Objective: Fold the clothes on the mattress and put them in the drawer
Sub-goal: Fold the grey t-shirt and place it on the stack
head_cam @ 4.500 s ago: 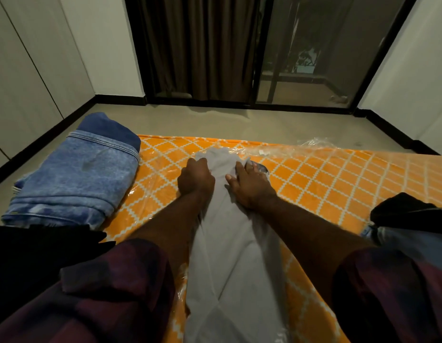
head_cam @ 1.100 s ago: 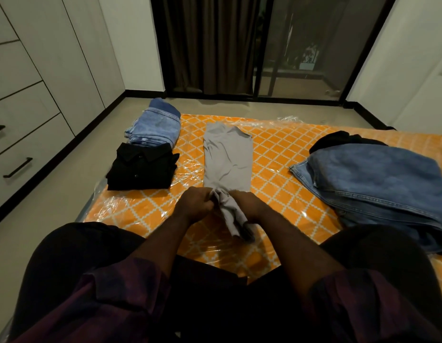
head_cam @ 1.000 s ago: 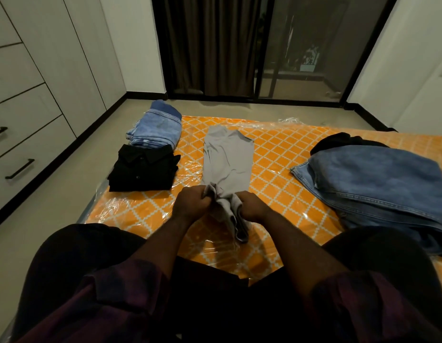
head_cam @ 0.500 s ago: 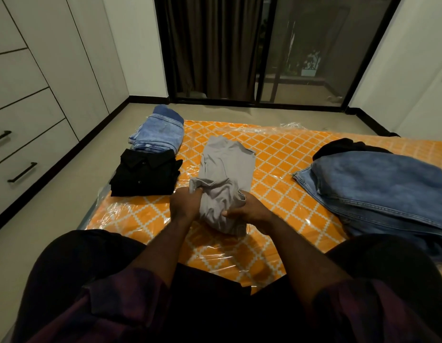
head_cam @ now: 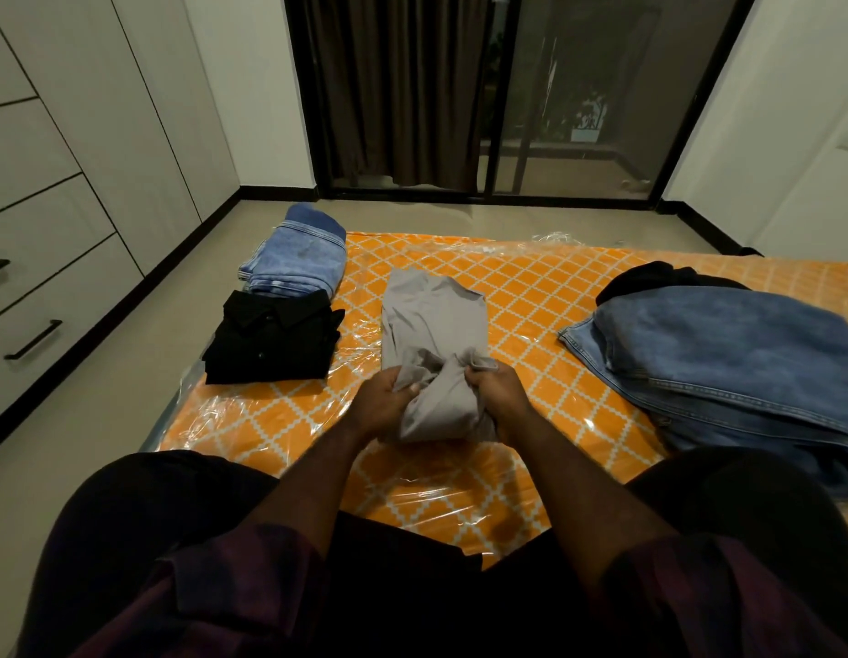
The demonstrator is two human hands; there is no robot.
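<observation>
A grey garment [head_cam: 434,320] lies lengthwise in the middle of the orange patterned mattress [head_cam: 531,296], which is wrapped in clear plastic. Its near end is bunched up off the mattress. My left hand [head_cam: 386,403] grips that bunch on its left side and my right hand [head_cam: 495,389] grips it on the right. Folded light-blue jeans [head_cam: 298,261] and a folded black shirt [head_cam: 275,337] sit at the mattress's left edge. Unfolded blue jeans [head_cam: 726,353] lie on the right over a black garment [head_cam: 650,275].
White drawers with black handles [head_cam: 33,339] line the left wall. Bare floor runs between them and the mattress. A dark curtain [head_cam: 393,87] and glass sliding door [head_cam: 593,92] stand at the far end. My dark-trousered legs frame the near edge.
Earlier both hands pressed the grey garment flat at its far end. Over the last second they have gathered its near end and raised it forward into a thicker bunch.
</observation>
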